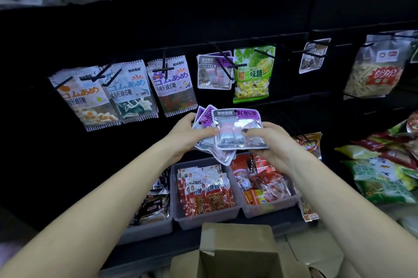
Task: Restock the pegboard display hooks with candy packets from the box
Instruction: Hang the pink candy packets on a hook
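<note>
Both hands grip a fanned stack of purple-labelled candy packets (237, 129); left hand (190, 136) pinches the rear ones, right hand (269, 142) the front; cardboard box (237, 248) open below them.

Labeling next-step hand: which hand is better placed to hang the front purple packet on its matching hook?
Right, probably. The right hand pinches the front packet alone, while the left hand holds the fanned stack behind it. The matching purple packets' hook sits above, slightly left of centre, reachable by either.
</note>
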Demonstrator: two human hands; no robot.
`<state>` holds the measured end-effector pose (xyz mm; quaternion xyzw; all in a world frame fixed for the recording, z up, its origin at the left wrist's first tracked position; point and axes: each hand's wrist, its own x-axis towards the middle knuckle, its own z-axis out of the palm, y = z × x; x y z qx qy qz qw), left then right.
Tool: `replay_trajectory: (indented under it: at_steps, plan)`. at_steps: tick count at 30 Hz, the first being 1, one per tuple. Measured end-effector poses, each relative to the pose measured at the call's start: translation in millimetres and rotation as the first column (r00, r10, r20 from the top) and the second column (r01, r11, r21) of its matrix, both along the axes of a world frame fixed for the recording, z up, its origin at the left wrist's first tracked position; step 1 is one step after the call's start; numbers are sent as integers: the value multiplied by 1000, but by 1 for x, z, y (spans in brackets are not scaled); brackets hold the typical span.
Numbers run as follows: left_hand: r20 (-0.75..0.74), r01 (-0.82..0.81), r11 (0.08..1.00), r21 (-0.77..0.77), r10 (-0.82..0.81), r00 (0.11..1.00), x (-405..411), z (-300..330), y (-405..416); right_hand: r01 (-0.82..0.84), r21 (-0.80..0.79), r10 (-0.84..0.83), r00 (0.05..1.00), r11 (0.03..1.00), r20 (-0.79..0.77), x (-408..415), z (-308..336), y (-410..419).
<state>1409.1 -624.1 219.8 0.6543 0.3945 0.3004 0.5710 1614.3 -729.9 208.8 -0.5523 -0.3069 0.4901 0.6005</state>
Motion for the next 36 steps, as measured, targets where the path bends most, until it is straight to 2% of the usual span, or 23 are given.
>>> replay_trajectory:
  at_steps: [3,9,14,23,36]
  plan:
    - [-26,3,999,46,-2,1000,1,0,2,2,13,-3,997,1000,73,3,3,3]
    - [-13,-33,998,61,34,999,6,5,15,58,139,-70,994,989,79,18,13,19]
    - [16,-45,998,54,44,999,10,11,28,40,254,-61,995,966,76,23,24,40]
    - [-27,-41,998,39,42,999,11,9,37,24,245,-46,995,969,86,18,28,68]
    - [-95,-24,994,109,34,995,9,7,50,15,276,-40,995,961,88,22,10,79]
